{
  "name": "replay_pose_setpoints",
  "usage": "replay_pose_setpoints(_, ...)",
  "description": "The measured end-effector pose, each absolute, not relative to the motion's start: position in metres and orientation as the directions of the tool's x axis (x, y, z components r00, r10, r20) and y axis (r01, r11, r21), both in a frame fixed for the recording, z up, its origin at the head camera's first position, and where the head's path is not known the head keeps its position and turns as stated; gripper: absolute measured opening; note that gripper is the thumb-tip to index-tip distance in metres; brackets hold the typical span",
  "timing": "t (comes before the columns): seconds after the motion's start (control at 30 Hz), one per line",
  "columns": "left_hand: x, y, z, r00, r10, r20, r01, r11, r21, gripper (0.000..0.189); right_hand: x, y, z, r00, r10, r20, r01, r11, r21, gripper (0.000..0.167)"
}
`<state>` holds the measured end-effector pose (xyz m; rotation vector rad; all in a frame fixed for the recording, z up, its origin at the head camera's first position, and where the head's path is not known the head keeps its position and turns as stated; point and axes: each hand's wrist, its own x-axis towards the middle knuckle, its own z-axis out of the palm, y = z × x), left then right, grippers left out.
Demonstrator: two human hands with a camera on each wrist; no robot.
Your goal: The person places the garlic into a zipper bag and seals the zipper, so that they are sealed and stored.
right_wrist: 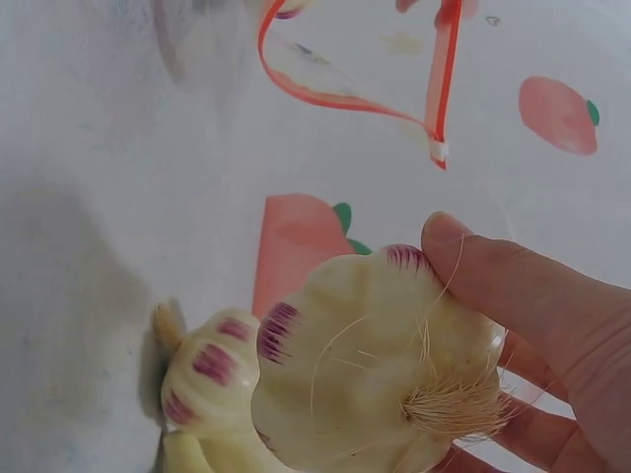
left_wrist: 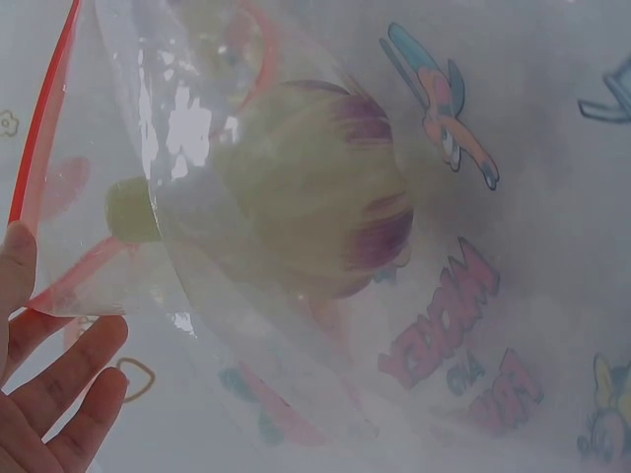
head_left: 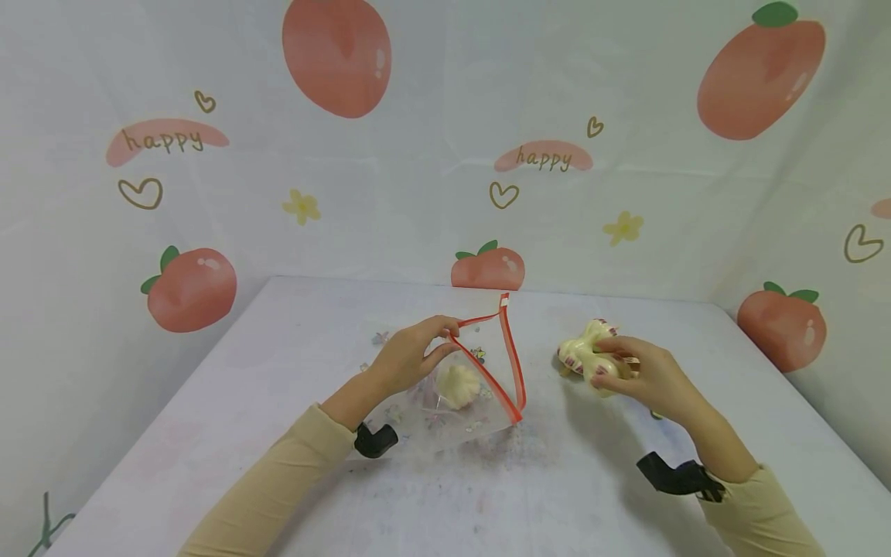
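Head view, left hand (head_left: 404, 360) pinching zip bag (head_left: 480, 371), right hand (head_left: 643, 379) gripping garlic (head_left: 588, 356)

Cream, purple-streaked garlic (head_left: 590, 357); clear red-rimmed cartoon-print bag (head_left: 487, 363); peach-patterned backdrop (head_left: 445, 139).

Staged tabletop booth: white table (head_left: 278, 464) enclosed by peach-print "happy" backdrop cloth (head_left: 445, 155) on three sides.

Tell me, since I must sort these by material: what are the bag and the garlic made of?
The bag looks like thin clear plastic film, glossy and printed, with a red zip strip. The garlic looks like moulded plastic or rubber: smooth, shiny, painted purple streaks, though fibrous roots leave it open.
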<state>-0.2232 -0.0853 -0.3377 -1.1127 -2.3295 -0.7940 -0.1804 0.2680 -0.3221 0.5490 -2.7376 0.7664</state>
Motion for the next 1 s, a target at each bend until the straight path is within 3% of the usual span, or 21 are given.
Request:
replay_pose_setpoints(0.27, -0.223, -0.085, -0.338, -0.586, 0.551, 0.594, 0.800, 0.512, 0.314, 0.022, -0.183, 0.256, -0.321, -0.869, -0.314, 0.383, -0.473, 0.754, -0.456, 0.043)
replay_pose_setpoints(1.0, -0.223, -0.085, -0.338, -0.571, 0.552, 0.608, 0.806, 0.519, 0.286, 0.023, -0.185, 0.231, -0.316, -0.846, -0.375, 0.380, -0.527, 0.702, -0.480, 0.046)
